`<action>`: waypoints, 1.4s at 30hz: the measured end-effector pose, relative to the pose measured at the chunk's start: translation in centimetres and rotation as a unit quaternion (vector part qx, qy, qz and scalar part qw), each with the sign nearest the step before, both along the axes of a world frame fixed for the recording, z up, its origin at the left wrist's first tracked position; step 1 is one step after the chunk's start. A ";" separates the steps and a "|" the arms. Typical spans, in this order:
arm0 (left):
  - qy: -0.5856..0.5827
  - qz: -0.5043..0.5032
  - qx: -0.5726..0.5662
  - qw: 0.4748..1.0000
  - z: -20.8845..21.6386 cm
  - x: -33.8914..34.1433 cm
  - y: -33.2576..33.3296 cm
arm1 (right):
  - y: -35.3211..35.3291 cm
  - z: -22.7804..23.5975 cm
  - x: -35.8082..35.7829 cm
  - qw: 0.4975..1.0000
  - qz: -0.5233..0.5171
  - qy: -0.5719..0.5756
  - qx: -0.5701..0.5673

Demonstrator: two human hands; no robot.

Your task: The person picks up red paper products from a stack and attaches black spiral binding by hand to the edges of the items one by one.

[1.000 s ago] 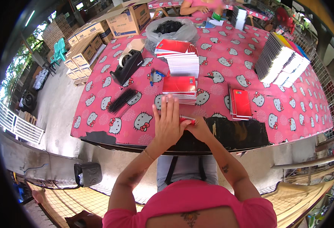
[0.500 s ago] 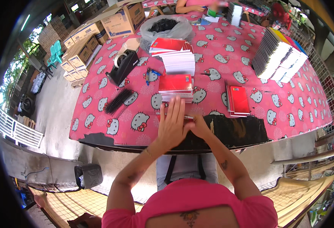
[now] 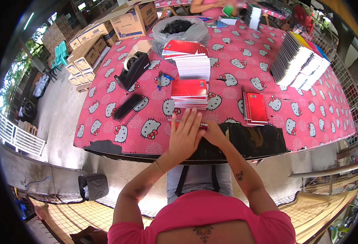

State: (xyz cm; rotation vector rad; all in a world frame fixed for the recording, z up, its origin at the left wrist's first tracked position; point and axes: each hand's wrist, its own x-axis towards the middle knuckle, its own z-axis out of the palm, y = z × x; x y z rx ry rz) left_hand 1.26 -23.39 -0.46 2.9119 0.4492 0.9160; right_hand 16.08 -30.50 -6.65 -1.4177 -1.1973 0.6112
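Note:
My left hand (image 3: 185, 132) lies flat, fingers stretched out, over a small red notebook (image 3: 203, 125) at the table's near edge. It hides most of the cover. A thin spiral coil (image 3: 163, 119) sticks out to the left of the notebook. At the notebook's right end my right hand (image 3: 214, 134) is closed, its fingertips gripping that end. Just beyond my hands stands a stack of red-covered notebooks (image 3: 188, 88), with a taller stack of notebook pages and red covers (image 3: 192, 67) behind it. Two spiral-bound red notebooks (image 3: 256, 107) lie to the right.
To the left are a pile of black coils (image 3: 128, 106), a black tape dispenser (image 3: 134, 71) and blue pens (image 3: 164, 78). A plastic bag of black coils (image 3: 179, 30) and cardboard boxes (image 3: 132, 22) stand farther back. Bound notebooks (image 3: 299, 61) are stacked at right. Across the table another person (image 3: 207, 7) works.
My left hand's fingertips have drawn slightly nearer to me and show more of the notebook's edge. My right hand stays at its right end. The other person's hands have moved.

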 end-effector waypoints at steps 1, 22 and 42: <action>0.000 -0.023 -0.010 1.000 -0.2 0.4 0.9 | -0.1 0.0 0.1 1.000 0.005 0.005 -0.010; -0.050 -0.102 -0.091 0.989 0.2 0.8 2.3 | -3.6 6.3 3.7 0.998 0.030 -0.052 -0.026; -0.042 -0.107 0.086 0.990 0.4 4.1 12.0 | -12.3 5.5 11.0 0.809 -0.268 -0.492 -0.181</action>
